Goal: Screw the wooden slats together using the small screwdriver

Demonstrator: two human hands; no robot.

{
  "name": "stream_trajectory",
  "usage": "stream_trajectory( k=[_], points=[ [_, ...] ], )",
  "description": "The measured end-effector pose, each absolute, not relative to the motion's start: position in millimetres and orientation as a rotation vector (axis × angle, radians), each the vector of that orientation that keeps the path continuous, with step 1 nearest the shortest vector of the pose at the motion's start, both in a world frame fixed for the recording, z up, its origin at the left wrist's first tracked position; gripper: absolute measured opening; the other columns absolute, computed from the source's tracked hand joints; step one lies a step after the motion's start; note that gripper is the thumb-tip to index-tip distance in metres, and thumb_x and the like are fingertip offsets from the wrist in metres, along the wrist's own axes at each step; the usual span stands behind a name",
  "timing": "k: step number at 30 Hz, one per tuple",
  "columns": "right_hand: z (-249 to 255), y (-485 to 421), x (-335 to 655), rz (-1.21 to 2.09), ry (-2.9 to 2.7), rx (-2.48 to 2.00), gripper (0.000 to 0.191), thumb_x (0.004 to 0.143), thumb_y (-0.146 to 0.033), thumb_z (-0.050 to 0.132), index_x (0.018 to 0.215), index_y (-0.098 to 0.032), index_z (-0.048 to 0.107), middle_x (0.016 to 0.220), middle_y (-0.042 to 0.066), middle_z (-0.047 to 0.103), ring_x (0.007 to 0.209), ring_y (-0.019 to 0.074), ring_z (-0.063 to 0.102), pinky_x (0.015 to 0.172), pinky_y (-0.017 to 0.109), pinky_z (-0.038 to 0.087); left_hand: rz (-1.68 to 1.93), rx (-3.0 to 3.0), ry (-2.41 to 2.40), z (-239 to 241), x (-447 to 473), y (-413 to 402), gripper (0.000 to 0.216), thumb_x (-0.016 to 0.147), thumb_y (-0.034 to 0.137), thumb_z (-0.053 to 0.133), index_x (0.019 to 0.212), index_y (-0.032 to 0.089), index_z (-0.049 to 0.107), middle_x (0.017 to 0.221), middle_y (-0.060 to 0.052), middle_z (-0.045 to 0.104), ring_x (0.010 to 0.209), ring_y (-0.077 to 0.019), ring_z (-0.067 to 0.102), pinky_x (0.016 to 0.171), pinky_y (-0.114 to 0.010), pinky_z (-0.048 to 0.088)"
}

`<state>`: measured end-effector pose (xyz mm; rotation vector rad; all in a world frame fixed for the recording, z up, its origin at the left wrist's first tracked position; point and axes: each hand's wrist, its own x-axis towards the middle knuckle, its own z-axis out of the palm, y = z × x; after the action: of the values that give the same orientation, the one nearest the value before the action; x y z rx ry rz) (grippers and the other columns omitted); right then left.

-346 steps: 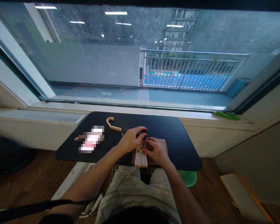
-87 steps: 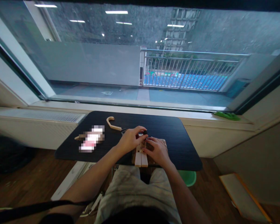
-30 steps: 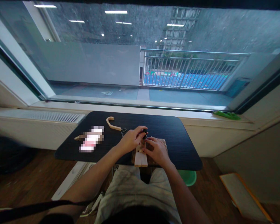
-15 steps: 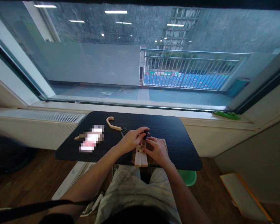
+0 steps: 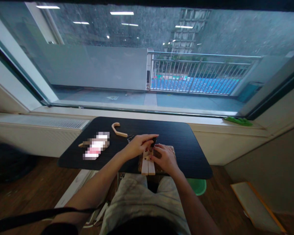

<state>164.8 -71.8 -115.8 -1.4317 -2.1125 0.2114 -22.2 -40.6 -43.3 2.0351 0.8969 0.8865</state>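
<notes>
My left hand (image 5: 137,146) is closed around a short black handle (image 5: 154,141), which stands over the far part of two pale wooden strips (image 5: 148,166). What lies below the handle is hidden by my fingers. My right hand (image 5: 166,157) presses on the strips from the right, its thumb on the wood and its fingertips close to the handle's foot. Side by side, the strips rest on a brown block (image 5: 159,168) at the table's near edge. A dark hole shows in the left strip. Thin metal pieces, perhaps screws (image 5: 129,138), lie beyond my left hand.
On the black table (image 5: 176,130) lie a curved wooden hook (image 5: 117,130), a blurred-out flat item (image 5: 96,147) and a small wooden piece (image 5: 81,145). A green basin (image 5: 198,186) is below the right edge. The window sill (image 5: 137,113) borders the far side.
My left hand has turned slightly, and the black handle has shifted a little with it. My right hand and the wooden strips stay in place.
</notes>
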Motion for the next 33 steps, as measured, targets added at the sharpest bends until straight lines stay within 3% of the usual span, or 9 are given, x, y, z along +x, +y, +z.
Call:
stream_trajectory(
  k=[5, 11, 17, 21, 33],
  points=[
    [-117.1, -71.3, 165.1, 0.207, -2.100, -1.439, 0.031, 0.082, -0.043, 0.073, 0.109, -0.029, 0.073, 0.125, 0.005, 0.067, 0.112, 0.0270, 0.061, 0.096, 0.042, 0.044, 0.941, 2.153, 0.904, -43.2, -23.7, -41.9, 0.039, 0.092, 0.021, 0.051, 0.128, 0.018, 0.066, 0.101, -0.007, 0.075, 0.080, -0.0160, 0.066, 0.075, -0.027, 0.053],
    [-116.6, -71.6, 165.3, 0.197, -2.093, -1.402, 0.032, 0.082, -0.042, 0.072, 0.112, -0.031, 0.072, 0.122, 0.005, 0.068, 0.110, 0.0265, 0.062, 0.096, 0.043, 0.044, 1.085, 2.213, 1.028, -43.5, -20.9, -39.8, 0.030, 0.090, 0.029, 0.062, 0.116, 0.018, 0.071, 0.095, -0.005, 0.069, 0.074, -0.0140, 0.062, 0.070, -0.025, 0.051],
    [-114.5, -72.9, 164.8, 0.219, -2.088, -1.423, 0.031, 0.082, -0.040, 0.073, 0.112, -0.032, 0.072, 0.123, 0.004, 0.068, 0.112, 0.0260, 0.061, 0.097, 0.043, 0.044, 1.112, 2.134, 1.176, -46.2, -16.8, -37.8, 0.036, 0.084, 0.032, 0.069, 0.118, 0.019, 0.068, 0.091, -0.001, 0.072, 0.064, -0.0118, 0.061, 0.064, -0.024, 0.050],
    [-114.7, -72.6, 164.8, 0.214, -2.085, -1.419, 0.031, 0.081, -0.040, 0.074, 0.111, -0.032, 0.072, 0.123, 0.004, 0.068, 0.112, 0.0260, 0.061, 0.097, 0.042, 0.044, 1.086, 2.142, 1.198, -45.2, -17.3, -40.0, 0.023, 0.085, 0.034, 0.069, 0.101, 0.018, 0.072, 0.080, 0.000, 0.072, 0.063, -0.0125, 0.062, 0.062, -0.023, 0.049],
    [-115.7, -72.9, 164.4, 0.207, -2.088, -1.412, 0.031, 0.081, -0.041, 0.074, 0.110, -0.030, 0.073, 0.123, 0.005, 0.068, 0.112, 0.0265, 0.061, 0.097, 0.043, 0.044, 1.106, 2.108, 1.194, -50.2, -19.7, -41.1, 0.024, 0.087, 0.032, 0.065, 0.104, 0.018, 0.071, 0.084, -0.003, 0.075, 0.069, -0.0154, 0.066, 0.065, -0.025, 0.051]
  ],
)
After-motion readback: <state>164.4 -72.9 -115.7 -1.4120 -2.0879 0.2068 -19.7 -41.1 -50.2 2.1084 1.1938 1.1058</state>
